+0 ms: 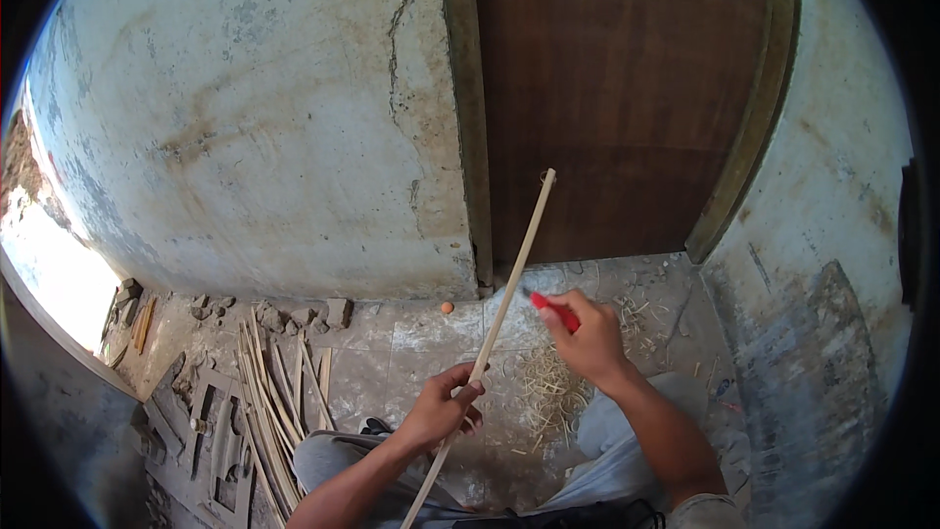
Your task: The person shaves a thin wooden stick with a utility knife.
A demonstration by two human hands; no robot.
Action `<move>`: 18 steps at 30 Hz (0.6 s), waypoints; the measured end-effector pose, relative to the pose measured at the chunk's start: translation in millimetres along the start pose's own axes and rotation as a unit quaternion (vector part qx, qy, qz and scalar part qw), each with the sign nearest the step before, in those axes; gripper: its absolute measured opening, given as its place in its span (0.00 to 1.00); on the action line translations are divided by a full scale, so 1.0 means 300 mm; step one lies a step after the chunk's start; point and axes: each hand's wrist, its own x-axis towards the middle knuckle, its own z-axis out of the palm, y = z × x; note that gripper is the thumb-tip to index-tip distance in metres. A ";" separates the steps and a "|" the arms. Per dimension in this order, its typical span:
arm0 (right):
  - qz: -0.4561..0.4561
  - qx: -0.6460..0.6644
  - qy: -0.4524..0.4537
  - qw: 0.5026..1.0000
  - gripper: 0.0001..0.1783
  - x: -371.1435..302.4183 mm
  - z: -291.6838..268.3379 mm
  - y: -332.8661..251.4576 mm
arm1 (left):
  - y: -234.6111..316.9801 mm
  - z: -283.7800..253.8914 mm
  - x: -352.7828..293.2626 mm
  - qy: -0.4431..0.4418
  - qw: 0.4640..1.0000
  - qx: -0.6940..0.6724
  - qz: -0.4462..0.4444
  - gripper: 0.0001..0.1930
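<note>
A long pale strip of wood or bamboo (516, 274) slants up from between my knees toward the door. My left hand (446, 406) is closed around its lower part. A red-handled knife (556, 313) is gripped in my right hand (587, 338), just right of the strip, its short dark blade pointing at the strip. Whether the blade touches the strip I cannot tell. A thin curl hangs by the strip's upper tip. Below my right hand, a heap of thin pale shavings (550, 394) lies on the floor.
A bundle of long strips (262, 411) lies on the floor at left, beside a grey slotted panel (217, 441). Broken rubble (338, 312) and a small orange ball-like thing (447, 308) lie along the cracked wall (294, 137). A brown door (617, 98) stands ahead.
</note>
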 end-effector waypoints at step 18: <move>-0.071 0.033 -0.120 0.990 0.10 -0.100 0.128 -0.038 | -0.080 0.008 0.048 0.098 0.969 0.171 0.148 0.14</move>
